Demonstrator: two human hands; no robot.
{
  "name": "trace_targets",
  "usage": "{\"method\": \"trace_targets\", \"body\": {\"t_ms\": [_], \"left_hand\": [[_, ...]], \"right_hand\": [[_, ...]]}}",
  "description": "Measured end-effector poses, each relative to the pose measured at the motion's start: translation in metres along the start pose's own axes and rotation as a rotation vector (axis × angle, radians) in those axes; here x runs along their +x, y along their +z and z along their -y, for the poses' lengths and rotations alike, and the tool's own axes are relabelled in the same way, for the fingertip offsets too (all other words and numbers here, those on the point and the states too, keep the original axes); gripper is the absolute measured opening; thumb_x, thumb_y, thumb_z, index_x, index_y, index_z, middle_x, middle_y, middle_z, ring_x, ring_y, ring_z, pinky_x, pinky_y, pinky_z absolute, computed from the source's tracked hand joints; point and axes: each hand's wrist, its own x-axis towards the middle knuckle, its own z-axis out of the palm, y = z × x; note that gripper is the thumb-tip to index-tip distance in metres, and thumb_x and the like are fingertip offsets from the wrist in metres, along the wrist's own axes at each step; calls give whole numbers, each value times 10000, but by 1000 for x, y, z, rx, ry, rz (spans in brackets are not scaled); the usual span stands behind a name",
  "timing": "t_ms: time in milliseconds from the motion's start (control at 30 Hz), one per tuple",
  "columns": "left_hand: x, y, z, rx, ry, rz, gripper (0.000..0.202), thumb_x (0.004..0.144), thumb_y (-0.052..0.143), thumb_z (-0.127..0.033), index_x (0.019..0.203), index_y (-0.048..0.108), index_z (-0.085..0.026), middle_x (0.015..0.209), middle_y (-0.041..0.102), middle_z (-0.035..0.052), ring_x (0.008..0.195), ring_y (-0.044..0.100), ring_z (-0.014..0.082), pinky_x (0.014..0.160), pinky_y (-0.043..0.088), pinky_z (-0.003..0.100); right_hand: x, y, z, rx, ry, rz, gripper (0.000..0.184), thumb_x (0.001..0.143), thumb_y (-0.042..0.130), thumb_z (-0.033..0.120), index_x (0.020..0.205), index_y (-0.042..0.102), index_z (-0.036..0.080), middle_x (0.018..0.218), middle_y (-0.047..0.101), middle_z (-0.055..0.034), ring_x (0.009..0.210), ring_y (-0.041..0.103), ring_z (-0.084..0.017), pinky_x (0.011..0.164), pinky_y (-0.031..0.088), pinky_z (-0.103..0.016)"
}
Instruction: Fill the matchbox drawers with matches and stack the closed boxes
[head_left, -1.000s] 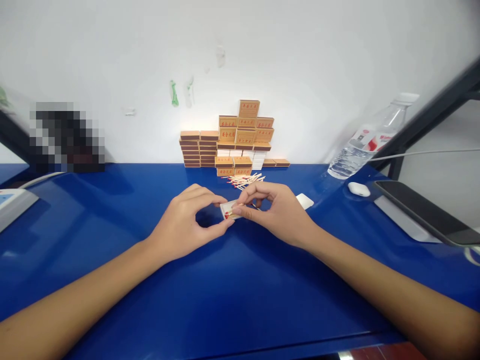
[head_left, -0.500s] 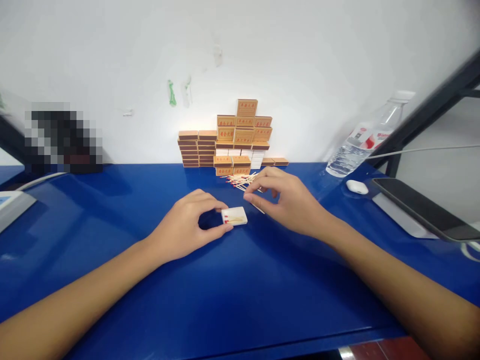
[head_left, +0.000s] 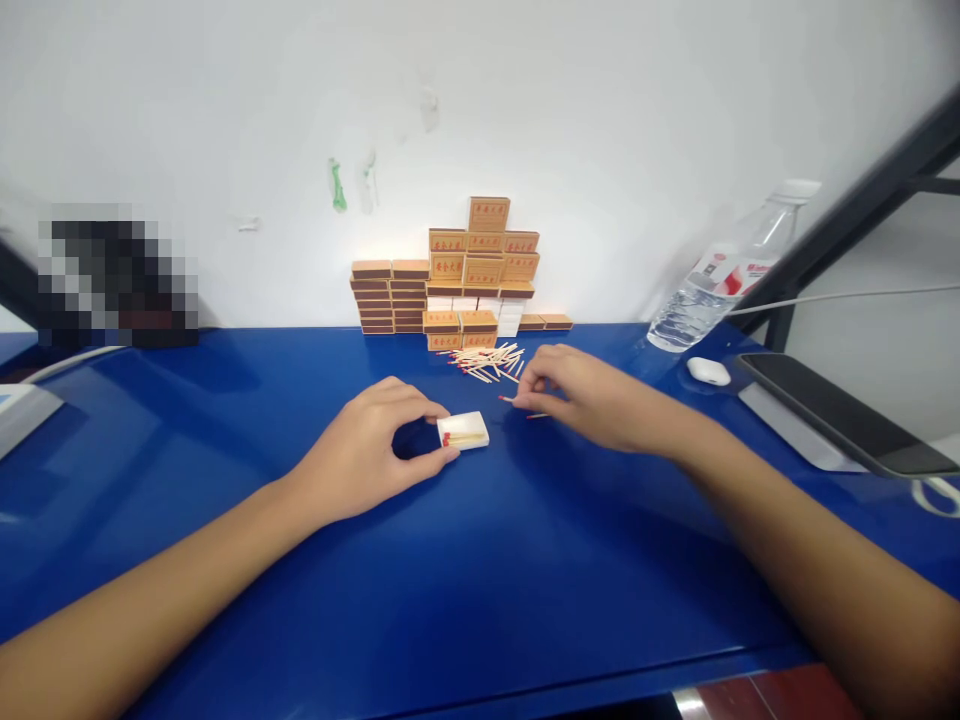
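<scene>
On the blue desk (head_left: 420, 580), just this side of the match pile (head_left: 480, 362), a white matchbox tray (head_left: 474, 419) is lying flat, open side up. Left hand (head_left: 367, 440) is holding its left end, thumb on the near edge, finger at the far corner, palm arched wide. Right hand (head_left: 581, 395) is narrowed to a thumb-and-finger pinch on one pinched match (head_left: 505, 399), red head pointing left, right of the tray and apart from it.

Step in hand, as judged: right is picking a single match while left is steadying the tray. Next move is likely calling for a light pinch, head end kept left to match the ones inside, and no drag on the loose match (head_left: 537, 416) lying partly under the right hand.

Counts: one tray; one match in the pinch; one loose beside it; a few tray matches (head_left: 466, 440) lying along the near wall, heads left, bunching too tightly to count. Pile is overlapping, no count possible. Behind it, orange matchboxes (head_left: 484, 268) are standing stacked against the wall (head_left: 600, 150): one on top, two rows of three showing below it, two lying low at right; left stack is running two columns, layers unclear. Off right: one water bottle (head_left: 694, 305), one white earbud case (head_left: 709, 372), one phone (head_left: 847, 410).
</scene>
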Motion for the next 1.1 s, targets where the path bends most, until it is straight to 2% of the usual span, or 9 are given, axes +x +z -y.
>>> {"method": "trace_targets", "body": {"t_ms": [133,233,400,533,733,800,967,1033,1100], "left_hand": [[-1,2,2,-10,16,12,239,908,753,-374,1091,761,-222,1035,771,53,985,672,236,902,557,409],[-2,2,2,-3,21,8,235,909,752,-364,1099,758,-225,1038,769,52,979,673,236,896,559,409],[-3,2,2,0,27,5,239,902,762,-360,1102,754,-229,1040,771,54,997,680,244,916,556,415],[-3,2,0,-12,28,10,240,903,761,-351,1106,754,-225,1026,764,60,974,675,244,896,556,419],[-3,2,-4,-33,40,17,227,896,770,-312,1099,745,-214,1014,753,57,954,664,239,869,551,410],[-3,2,-6,-39,42,13,222,897,768,-315,1094,742,-214,1013,755,58,953,666,240,867,553,412],[-3,1,-10,-62,62,-59,216,914,749,-311,1114,741,-229,1007,759,55,964,671,234,872,555,400],[-3,1,-10,-55,62,-74,215,918,745,-315,1116,741,-231,1011,760,55,966,672,234,868,556,401],[-3,2,-9,-42,47,-48,212,912,749,-314,1110,743,-236,1013,762,53,958,675,240,862,559,411]], "right_hand": [[-3,-18,-20,-21,6,90,208,933,647,373,822,711,210,898,695,-77,833,610,-227,744,448,-355],[-3,-18,-27,-2,30,181,183,910,690,383,834,725,219,879,698,-62,783,604,-212,695,445,-339],[-3,-14,-26,44,46,221,171,933,659,351,851,719,214,877,702,-63,760,605,-209,686,452,-340],[-3,-13,-14,48,10,163,211,987,591,360,873,684,208,928,686,-75,819,602,-218,741,464,-353],[-6,10,36,124,-175,53,143,1030,563,305,968,653,213,1017,663,-76,954,596,-215,830,465,-345],[-5,15,43,129,-187,24,115,1026,572,274,988,664,218,1009,666,-69,935,600,-207,812,460,-333],[5,6,19,91,-60,-241,192,1013,594,326,897,685,202,798,636,-19,707,529,-162,671,393,-309],[7,1,9,121,-30,-232,210,994,622,369,899,701,199,748,616,-3,660,499,-151,638,375,-304],[7,-1,8,196,-50,-143,219,982,639,401,923,714,204,750,618,2,654,499,-144,628,379,-294]]}}
